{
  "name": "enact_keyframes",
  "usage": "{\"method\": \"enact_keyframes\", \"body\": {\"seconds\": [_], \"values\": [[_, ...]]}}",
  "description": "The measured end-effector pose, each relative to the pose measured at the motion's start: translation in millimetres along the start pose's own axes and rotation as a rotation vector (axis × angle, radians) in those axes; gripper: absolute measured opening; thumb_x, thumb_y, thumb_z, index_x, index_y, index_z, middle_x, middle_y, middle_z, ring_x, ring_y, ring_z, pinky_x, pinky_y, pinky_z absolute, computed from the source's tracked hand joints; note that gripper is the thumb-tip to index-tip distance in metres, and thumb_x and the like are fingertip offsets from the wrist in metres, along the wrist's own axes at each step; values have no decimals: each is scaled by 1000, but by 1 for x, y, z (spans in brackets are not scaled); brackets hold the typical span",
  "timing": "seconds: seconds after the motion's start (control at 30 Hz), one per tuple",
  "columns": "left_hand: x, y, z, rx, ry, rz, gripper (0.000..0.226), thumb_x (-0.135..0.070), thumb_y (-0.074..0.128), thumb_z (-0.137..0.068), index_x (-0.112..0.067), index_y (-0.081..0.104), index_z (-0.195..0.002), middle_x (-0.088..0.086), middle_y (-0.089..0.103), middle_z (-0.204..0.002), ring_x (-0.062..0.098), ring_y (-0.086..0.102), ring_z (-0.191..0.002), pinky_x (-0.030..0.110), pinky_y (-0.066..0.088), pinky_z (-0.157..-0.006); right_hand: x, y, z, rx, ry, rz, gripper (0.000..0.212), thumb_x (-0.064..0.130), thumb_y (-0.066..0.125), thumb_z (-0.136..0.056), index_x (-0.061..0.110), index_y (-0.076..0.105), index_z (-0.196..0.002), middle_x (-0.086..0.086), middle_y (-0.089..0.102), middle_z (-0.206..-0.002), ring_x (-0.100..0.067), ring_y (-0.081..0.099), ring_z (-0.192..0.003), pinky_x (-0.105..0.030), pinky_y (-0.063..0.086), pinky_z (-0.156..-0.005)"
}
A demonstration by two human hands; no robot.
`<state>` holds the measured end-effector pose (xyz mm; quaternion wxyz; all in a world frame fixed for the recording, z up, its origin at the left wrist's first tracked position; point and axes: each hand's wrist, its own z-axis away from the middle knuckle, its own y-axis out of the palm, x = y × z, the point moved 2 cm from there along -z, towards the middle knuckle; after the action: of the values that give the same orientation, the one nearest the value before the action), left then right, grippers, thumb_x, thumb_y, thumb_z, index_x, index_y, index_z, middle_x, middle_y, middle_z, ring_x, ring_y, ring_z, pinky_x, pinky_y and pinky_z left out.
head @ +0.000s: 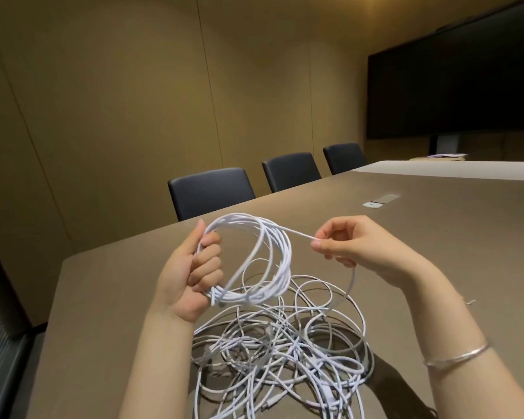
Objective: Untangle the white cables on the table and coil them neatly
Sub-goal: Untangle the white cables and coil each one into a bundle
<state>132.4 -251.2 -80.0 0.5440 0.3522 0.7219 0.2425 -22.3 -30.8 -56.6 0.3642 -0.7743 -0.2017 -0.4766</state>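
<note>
The left hand is raised above the table with its fingers curled round one side of a white coil, a bundle of several loops held roughly upright, the thumb pointing up along the top of the bundle. From the top of that coil a single white strand runs taut across to the right hand, which pinches it between thumb and fingertips; the other fingers of that hand are bent loosely. Past the pinch the same strand drops from under the right hand in a curve and joins the tangled cables lying on the table below and between the two forearms. That heap is a loose knot of many white loops crossing over one another, spreading toward the near edge of the picture; a few connector ends show in it, though which cable each belongs to cannot be told. The lower rim of the held coil hangs just above the far side of the heap. A thin silver bracelet sits on the right wrist. Beyond the right hand a small socket panel is set into the brown tabletop. Beyond the left hand three dark chairs stand along the table's far side, and farther off to the right a large dark screen hangs on the tan wall.
</note>
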Motion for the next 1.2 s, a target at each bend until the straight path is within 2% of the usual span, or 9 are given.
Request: {"method": "enact_keyframes", "body": {"seconds": [0.07,0.13,0.23,0.33,0.5,0.7,0.9,1.07,1.2], "values": [[-8,-7,4,73,14,103,49,-42,39,-104,-3,58,-83,2,33,-55,14,31,-44,28,31,-44,-4,-5,1,-25,19,42,21,29,72,-84,9,71,-84,-3,63,-63,-10,45,-52,-18,37,-49],[-18,-9,10,15,97,107,47,-41,41,-104,-2,59,-82,3,34,-54,14,31,-44,29,32,-44,-7,-12,3,-56,19,7,21,29,72,-84,8,72,-84,-5,64,-64,-12,46,-56,-20,38,-51],[-23,-3,19,-305,339,13,34,-34,62,-88,-15,50,-63,-5,24,-42,7,12,-36,18,22,-28,-9,-17,4,-62,9,-22,15,23,73,-84,9,72,-88,-6,68,-69,-15,51,-60,-23,42,-54],[-18,10,15,-417,455,-12,45,-42,45,-98,-18,44,-59,-5,24,-38,10,7,-36,20,21,-26,-9,-13,0,-62,9,40,9,15,71,-86,7,71,-89,-6,70,-71,-10,53,-56,-20,45,-53],[-20,8,16,-421,478,44,47,-41,44,-98,-17,46,-57,-5,26,-37,9,7,-36,19,21,-26,-15,-11,-7,-146,-28,140,11,21,69,-88,11,72,-86,-4,71,-72,-1,56,-56,-19,49,-61],[-20,12,21,-419,460,-13,29,-33,68,-72,-19,47,-58,-5,26,-40,9,8,-37,18,20,-27,-30,-16,-13,-322,-37,220,29,42,64,-88,19,69,-72,-1,67,-68,-11,59,-66,-34,49,-70],[-10,26,12,-541,493,-200,44,-46,41,-100,-20,42,-65,-6,21,-42,12,8,-33,15,11,-31,-3,-3,-12,-473,-157,429,30,40,63,-90,17,69,-72,-1,56,-57,-14,46,-57,-28,36,-53],[-10,27,11,-590,551,-336,43,-48,40,-101,-20,43,-68,-8,20,-45,7,15,-30,18,12,-31,24,24,-4,-256,-121,702,32,41,60,-90,15,72,-73,0,64,-64,-18,59,-64,-29,44,-55],[-9,28,11,-652,622,-522,41,-46,39,-102,-18,42,-72,-5,21,-48,6,16,-34,19,15,-32,46,41,8,-51,-89,713,22,27,57,-88,17,77,-89,-2,72,-81,-20,65,-75,-36,58,-71]]}}
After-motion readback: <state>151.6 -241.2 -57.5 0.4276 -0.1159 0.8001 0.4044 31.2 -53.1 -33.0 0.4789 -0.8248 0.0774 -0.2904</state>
